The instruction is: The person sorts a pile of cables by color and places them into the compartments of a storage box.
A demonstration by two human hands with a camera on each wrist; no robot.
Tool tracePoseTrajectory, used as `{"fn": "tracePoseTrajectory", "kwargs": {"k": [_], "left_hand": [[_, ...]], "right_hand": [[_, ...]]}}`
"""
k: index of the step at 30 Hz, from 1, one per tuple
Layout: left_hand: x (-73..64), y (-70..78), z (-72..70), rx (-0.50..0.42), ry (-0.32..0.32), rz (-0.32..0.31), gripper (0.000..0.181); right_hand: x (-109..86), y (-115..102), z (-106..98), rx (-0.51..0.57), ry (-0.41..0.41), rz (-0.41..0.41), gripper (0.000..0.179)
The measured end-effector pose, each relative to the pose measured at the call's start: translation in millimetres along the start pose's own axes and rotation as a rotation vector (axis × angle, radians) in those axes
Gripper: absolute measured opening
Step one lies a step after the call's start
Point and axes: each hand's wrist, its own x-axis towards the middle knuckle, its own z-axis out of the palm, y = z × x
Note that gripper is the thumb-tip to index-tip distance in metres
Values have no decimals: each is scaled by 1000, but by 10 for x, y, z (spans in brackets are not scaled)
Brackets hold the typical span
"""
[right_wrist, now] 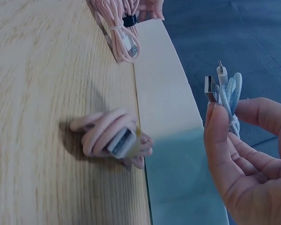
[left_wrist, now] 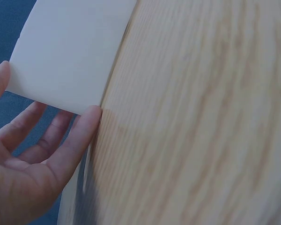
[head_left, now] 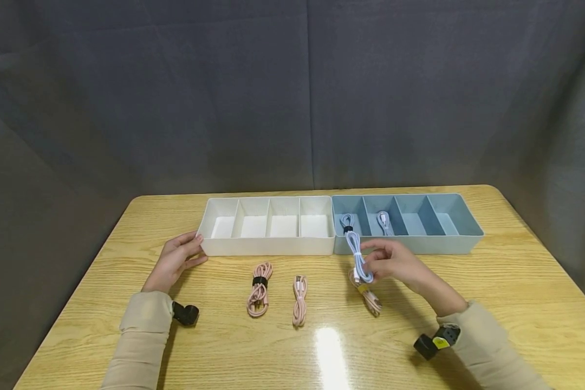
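My right hand (head_left: 395,264) pinches a light-blue charging cable (head_left: 355,246), coiled in a bundle, between thumb and fingers above the table. In the right wrist view, a metal USB plug (right_wrist: 209,89) stands out from this bundle. Below it lies a pale pink cable (head_left: 370,300) with a yellow tie. Two more blue cables lie in the two left compartments of the blue box (head_left: 395,245): one with a black band (head_left: 347,222), the other coil (head_left: 383,220) beside it. At the white box's (head_left: 268,247) left end, my left hand (head_left: 175,257) touches the front corner with loosely extended fingers.
A pink cable with a black band (head_left: 259,290) and a smaller pink cable (head_left: 299,303) lie in front of the white box. The two boxes stand end to end near the table's (head_left: 224,346) back edge, before a dark cloth (head_left: 224,97).
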Motion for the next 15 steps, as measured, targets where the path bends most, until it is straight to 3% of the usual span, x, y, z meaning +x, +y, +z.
{"fn": "tracePoseTrajectory", "kwargs": {"k": [15], "left_hand": [[-3,7,-2,-15,2,-11,68]], "right_hand": [[-128,-22,-266,-73,39,4,48]]}}
